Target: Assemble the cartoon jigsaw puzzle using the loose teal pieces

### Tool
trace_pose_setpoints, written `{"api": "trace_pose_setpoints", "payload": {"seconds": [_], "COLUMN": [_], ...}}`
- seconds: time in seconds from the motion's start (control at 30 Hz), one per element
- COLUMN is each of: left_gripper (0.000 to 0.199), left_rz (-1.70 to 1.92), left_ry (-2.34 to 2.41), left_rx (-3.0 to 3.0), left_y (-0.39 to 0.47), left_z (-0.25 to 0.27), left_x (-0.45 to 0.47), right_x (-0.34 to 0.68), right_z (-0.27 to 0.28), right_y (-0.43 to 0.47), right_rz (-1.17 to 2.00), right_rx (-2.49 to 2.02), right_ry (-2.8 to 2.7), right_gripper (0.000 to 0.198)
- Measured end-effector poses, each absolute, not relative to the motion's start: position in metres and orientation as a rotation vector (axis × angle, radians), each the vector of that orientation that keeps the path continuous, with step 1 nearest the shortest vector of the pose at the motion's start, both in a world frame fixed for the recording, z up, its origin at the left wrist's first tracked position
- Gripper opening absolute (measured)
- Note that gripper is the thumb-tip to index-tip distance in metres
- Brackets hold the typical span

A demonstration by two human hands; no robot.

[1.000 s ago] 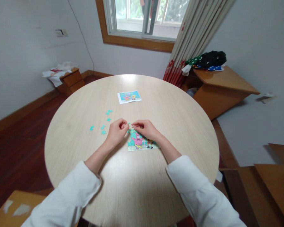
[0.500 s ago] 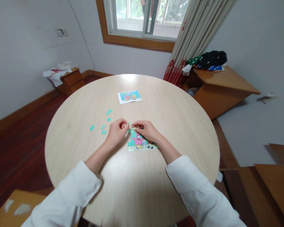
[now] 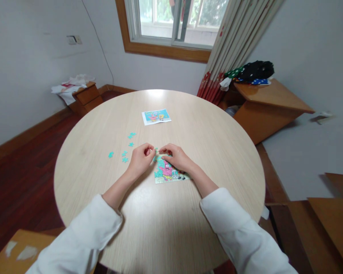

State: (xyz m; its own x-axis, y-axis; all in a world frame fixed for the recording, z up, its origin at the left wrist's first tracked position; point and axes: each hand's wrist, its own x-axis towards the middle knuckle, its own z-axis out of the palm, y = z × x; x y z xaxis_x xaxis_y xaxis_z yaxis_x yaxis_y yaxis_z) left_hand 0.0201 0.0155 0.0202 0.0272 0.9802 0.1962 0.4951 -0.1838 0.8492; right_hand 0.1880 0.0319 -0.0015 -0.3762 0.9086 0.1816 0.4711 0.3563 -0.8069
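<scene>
A partly assembled jigsaw puzzle (image 3: pixel 167 173) lies on the table, showing a pink starfish character on green and teal. My left hand (image 3: pixel 141 158) is at its upper left corner, thumb and index finger pinched on a small teal puzzle piece (image 3: pixel 156 150). Over the puzzle's upper right part rests my right hand (image 3: pixel 177 156), its thumb and fingers apart, with the thumb on or just above the puzzle. That hand covers much of the puzzle's right side. Several loose teal pieces (image 3: pixel 125 160) are scattered left of my left hand.
Farther back on the round table (image 3: pixel 211 133) lies a printed reference picture (image 3: pixel 157 117) of the same characters. A wooden cabinet (image 3: pixel 274 99) with dark cloth on it stands at the right, beside a curtain (image 3: pixel 234 42). White cloths (image 3: pixel 74 83) lie on a low wooden unit at the left.
My right hand's fingers have lifted slightly and spread farther from the thumb. My left hand stays nearly still at the puzzle's upper left corner.
</scene>
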Motion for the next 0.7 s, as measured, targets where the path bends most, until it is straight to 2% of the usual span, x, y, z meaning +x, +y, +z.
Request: {"api": "trace_pose_setpoints", "payload": {"seconds": [0.13,0.37,0.53,0.7], "left_gripper": [0.016,0.018,0.019,0.024], "left_rz": [1.093,1.047,1.028,1.026], "left_ry": [1.46,1.37,1.347,1.354], "left_rx": [1.722,1.699,1.702,1.729], "left_y": [0.017,0.016,0.015,0.014], "left_z": [0.016,0.013,0.013,0.011], "left_x": [0.019,0.019,0.02,0.021], "right_x": [0.189,0.187,0.183,0.205], "right_z": [-0.003,0.01,0.013,0.011], "right_y": [0.036,0.03,0.027,0.037], "right_rz": [0.924,0.961,1.052,1.161], "right_rx": [-1.19,-1.097,-1.1,-1.165], "right_ry": [-1.811,-1.733,-1.793,-1.599], "right_gripper": [0.014,0.021,0.015,0.016]}}
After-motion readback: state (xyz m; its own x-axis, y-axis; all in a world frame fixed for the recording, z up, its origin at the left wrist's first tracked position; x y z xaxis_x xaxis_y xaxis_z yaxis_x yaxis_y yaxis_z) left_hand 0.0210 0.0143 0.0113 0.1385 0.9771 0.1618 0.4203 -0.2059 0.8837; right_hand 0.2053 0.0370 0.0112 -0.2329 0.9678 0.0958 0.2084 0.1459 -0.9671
